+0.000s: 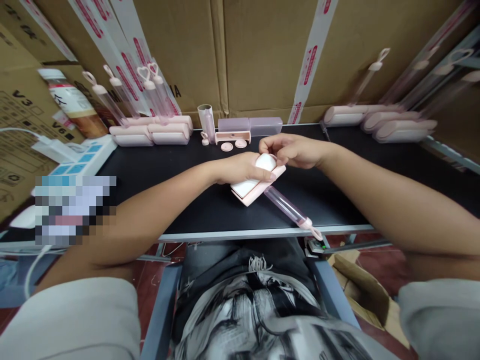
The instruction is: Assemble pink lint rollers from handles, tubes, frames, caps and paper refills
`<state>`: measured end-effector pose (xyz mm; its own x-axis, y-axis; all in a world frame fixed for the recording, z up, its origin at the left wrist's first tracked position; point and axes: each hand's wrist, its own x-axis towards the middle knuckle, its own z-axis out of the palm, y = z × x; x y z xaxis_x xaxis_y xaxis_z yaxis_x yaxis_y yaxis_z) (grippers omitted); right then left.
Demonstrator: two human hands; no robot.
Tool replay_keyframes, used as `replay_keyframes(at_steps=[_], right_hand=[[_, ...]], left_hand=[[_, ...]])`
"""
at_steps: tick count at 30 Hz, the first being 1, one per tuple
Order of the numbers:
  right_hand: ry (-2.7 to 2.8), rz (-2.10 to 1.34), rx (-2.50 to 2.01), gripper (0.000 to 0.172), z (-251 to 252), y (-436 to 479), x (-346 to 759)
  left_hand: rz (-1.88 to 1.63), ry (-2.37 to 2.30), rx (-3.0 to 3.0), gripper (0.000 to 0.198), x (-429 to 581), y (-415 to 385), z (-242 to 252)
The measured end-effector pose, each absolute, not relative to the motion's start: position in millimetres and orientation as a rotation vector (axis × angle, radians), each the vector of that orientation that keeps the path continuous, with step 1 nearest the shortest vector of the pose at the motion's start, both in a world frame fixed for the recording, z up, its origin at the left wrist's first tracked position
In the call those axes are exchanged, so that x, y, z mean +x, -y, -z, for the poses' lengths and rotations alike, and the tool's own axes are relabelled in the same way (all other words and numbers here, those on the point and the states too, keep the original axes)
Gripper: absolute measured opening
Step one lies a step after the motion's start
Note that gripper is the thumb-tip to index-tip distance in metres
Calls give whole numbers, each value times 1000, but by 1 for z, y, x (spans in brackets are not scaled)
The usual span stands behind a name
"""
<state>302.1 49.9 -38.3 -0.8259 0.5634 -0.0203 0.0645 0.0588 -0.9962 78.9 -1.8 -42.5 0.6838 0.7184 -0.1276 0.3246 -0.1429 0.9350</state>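
Observation:
My left hand (242,169) is closed round a pale pink case (257,192) with a white rounded panel (245,187), its thumb lying across the panel. A clear pinkish tube (287,206) with a pink cap and loop (314,230) extends from beneath the case toward the table's front edge. At the case's upper right end is my right hand (294,150), its fingers curled in a pinch against the edge. What those fingertips hold, if anything, is hidden.
Similar pink units with upright tubes stand at the back left (168,132) and back right (345,115). Between them are lilac boxes (266,126), an open pink tray (232,137) and small pink discs (227,147). A power strip (80,160) and a bottle (73,102) stand left; cardboard (258,60) walls the back.

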Motion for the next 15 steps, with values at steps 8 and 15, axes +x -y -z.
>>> replay_keyframes(at_steps=[8, 15], right_hand=[[1744, -1944, -562, 28, 65, -61, 292], [1642, -1925, -535, 24, 72, -62, 291]], left_hand=[[-334, -860, 1636, 49, 70, -5, 37], [-473, -975, 1510, 36, 69, -9, 36]])
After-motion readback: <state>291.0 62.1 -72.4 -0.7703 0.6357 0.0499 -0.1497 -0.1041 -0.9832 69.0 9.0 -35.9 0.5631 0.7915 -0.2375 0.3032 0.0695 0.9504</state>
